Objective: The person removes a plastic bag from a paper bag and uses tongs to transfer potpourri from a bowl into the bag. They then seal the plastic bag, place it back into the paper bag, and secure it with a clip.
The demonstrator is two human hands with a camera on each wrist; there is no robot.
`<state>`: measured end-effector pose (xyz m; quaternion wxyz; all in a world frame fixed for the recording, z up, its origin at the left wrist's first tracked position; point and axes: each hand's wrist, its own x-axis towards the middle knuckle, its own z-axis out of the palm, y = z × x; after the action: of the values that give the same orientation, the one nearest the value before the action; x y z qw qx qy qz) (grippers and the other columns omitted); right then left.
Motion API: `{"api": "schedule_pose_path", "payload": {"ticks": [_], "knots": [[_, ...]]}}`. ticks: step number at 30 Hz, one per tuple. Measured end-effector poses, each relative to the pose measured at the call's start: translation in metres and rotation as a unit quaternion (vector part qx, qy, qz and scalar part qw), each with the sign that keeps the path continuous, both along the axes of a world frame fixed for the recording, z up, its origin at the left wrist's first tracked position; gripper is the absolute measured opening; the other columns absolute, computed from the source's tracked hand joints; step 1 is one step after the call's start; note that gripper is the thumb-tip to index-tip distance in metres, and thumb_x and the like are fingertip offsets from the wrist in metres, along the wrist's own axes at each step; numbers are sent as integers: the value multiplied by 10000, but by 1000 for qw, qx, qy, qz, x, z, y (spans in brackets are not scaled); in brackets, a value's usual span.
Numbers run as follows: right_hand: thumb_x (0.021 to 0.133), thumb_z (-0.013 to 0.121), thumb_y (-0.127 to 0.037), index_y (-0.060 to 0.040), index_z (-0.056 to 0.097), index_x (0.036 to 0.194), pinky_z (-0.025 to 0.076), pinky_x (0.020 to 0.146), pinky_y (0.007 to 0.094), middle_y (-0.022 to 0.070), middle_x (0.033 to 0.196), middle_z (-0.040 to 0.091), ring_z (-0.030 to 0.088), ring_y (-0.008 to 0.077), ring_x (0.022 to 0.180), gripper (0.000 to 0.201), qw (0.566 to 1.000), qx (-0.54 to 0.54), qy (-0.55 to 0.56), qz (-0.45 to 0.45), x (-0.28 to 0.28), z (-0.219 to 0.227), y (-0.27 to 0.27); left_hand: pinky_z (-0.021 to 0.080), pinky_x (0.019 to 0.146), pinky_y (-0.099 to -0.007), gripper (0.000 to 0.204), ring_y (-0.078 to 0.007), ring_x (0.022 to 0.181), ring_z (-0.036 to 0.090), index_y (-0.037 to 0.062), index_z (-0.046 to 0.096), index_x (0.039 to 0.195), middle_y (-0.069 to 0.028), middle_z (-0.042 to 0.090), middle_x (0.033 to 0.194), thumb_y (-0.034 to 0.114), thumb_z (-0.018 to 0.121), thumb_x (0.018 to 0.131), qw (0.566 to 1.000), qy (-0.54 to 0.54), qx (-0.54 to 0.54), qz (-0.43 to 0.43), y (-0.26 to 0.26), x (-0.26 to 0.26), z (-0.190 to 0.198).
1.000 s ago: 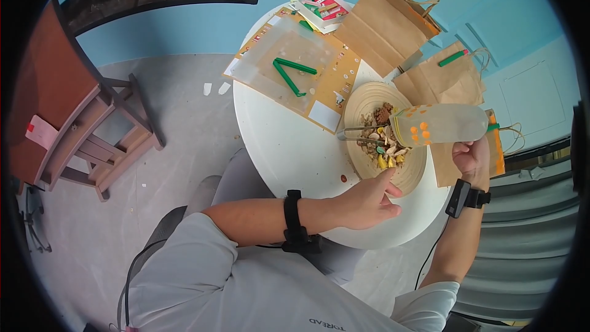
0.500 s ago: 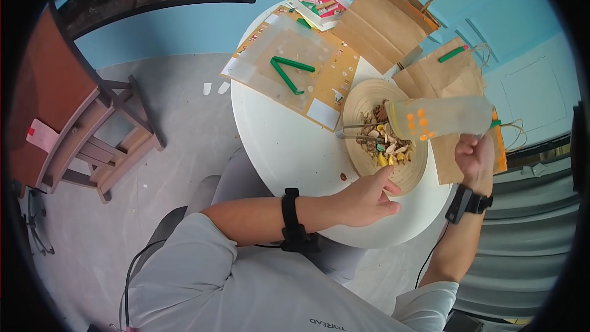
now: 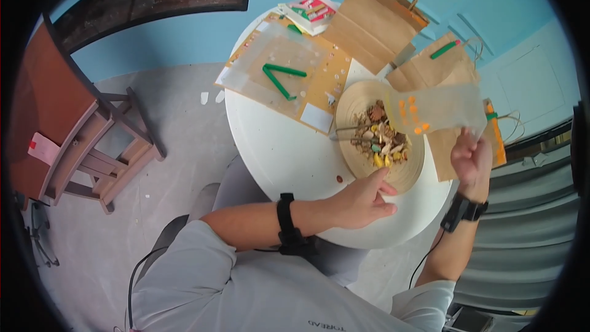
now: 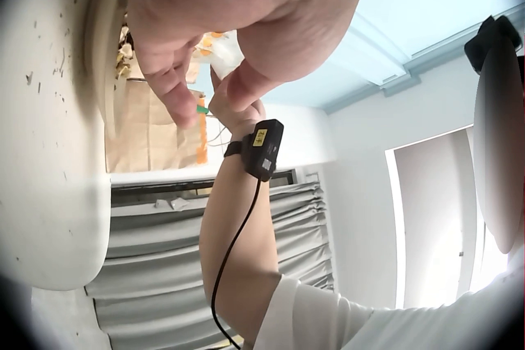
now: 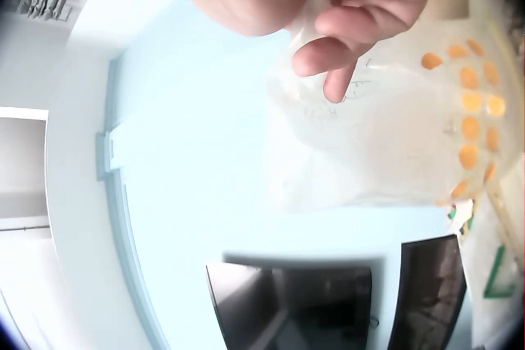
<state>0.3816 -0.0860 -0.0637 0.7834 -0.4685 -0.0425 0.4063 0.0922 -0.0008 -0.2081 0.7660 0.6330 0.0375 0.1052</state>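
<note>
Nearest, the person's left hand [image 3: 362, 200] rests at the near rim of the round shallow wooden bowl [image 3: 410, 175], its fingers [image 3: 384, 189] loosely bent and stretched toward the rim, gripping nothing that the views show; the left-wrist view shows those fingers [image 4: 176, 91] close against the bowl's edge, though whether they touch it cannot be told; the bowl sits on the round white bench [image 3: 283, 147], toward its right side, and holds a heap of mixed brown, yellow and pale small pieces [image 3: 378, 138]; a pair of metal tongs [image 3: 344, 133] lies across the bowl's left rim, tips toward the heap.

To the right, the right hand [image 3: 470, 160] is raised just past the bowl's right edge, its fingers [image 5: 332, 54] curled and pinching the closed end of a translucent plastic bag printed with orange dots [image 3: 433, 110]; the bag lies sideways in the air, its dotted end over the far right part of the bowl, above the heap.

Farther left on the bench lies a tan cardboard sheet under a clear plastic cover [image 3: 289, 74], with two green sticks [image 3: 276, 77] set in a V on top; beyond and to the right lie folded brown paper bags [image 3: 375, 18], one carrying a green marker pen [image 3: 444, 49]; at the far edge sits a small stack of colourful cards [image 3: 307, 11].
</note>
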Motion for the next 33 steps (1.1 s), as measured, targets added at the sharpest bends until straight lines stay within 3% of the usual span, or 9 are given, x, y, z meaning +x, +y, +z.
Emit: {"api": "schedule_pose_path", "payload": {"ticks": [5, 6, 9, 11, 14, 18, 24, 27, 33], "knots": [[1057, 492, -150, -56, 624, 1057, 362, 481, 194, -30, 757, 564, 465, 46, 560, 163, 990, 112, 19, 78, -13, -14, -26, 568, 894, -330, 842, -209, 1067, 702, -106, 168, 1613, -211, 625, 1396, 159, 699, 1015, 1000, 1, -26, 1, 4, -2, 0], [1095, 503, -192, -60, 643, 1101, 434, 523, 225, 0, 832, 618, 529, 81, 607, 192, 966, 200, 13, 167, -8, -27, -35, 569, 893, -333, 832, -212, 1075, 700, -97, 171, 1616, -203, 624, 1401, 161, 692, 1021, 999, 6, -41, -5, 5, -6, 4], [1095, 565, -259, -4, 623, 1301, 538, 823, 308, 85, 1114, 705, 663, 155, 936, 332, 990, 125, -13, -59, 29, -106, -85, 568, 853, -341, 752, -216, 1074, 696, -72, 230, 1614, -169, 618, 1399, 204, 647, 1052, 988, -3, -151, -25, 13, -15, 21], [1067, 628, -293, 18, 630, 1349, 572, 927, 336, 123, 1225, 730, 709, 190, 1060, 419, 989, 101, -91, -57, 16, -109, -100, 561, 824, -320, 799, -185, 1063, 681, -36, 270, 1617, -141, 638, 1357, 357, 660, 1041, 972, -47, -212, -92, 24, -16, 10], [931, 805, -288, 36, 675, 1279, 573, 937, 347, 151, 1271, 719, 713, 232, 1098, 493, 960, 83, -247, 105, -50, -77, -92, 551, 819, -307, 757, -160, 1073, 661, 16, 373, 1594, -95, 652, 1315, 461, 645, 1045, 945, -147, -274, -98, 33, -19, 2], [854, 868, -204, 54, 657, 1322, 572, 930, 352, 128, 1209, 747, 730, 217, 1044, 574, 937, 94, -287, 176, -52, -100, -124, 534, 887, -299, 682, -134, 1115, 629, 30, 478, 1548, -59, 654, 1316, 432, 683, 1037, 940, -187, -284, -16, 43, -27, -2], [787, 884, -47, 48, 625, 1395, 540, 828, 263, 78, 1086, 759, 706, 144, 921, 667, 920, -52, -362, 143, -91, -72, -119, 481, 999, -286, 449, -122, 1169, 605, -27, 609, 1435, -42, 693, 1281, 113, 696, 1018, 977, -57, -169, 117, 50, -41, 21], [807, 833, 34, 40, 627, 1396, 510, 788, 224, 49, 1062, 739, 663, 101, 910, 623, 925, -77, -348, 130, -84, -90, -125, 492, 968, -285, 314, -125, 1100, 630, -39, 687, 1327, -78, 729, 1187, 29, 637, 1024, 981, -83, -19, 172, 53, -57, 29], [866, 695, 130, 39, 700, 1273, 509, 792, 240, 41, 1045, 725, 650, 104, 926, 417, 913, -98, -384, 97, -94, -105, -121, 538, 897, -320, 344, -253, 1039, 682, -18, 690, 1311, -143, 738, 1170, 37, 712, 972, 957, -200, 174, 120, 60, -62, 34]]}}
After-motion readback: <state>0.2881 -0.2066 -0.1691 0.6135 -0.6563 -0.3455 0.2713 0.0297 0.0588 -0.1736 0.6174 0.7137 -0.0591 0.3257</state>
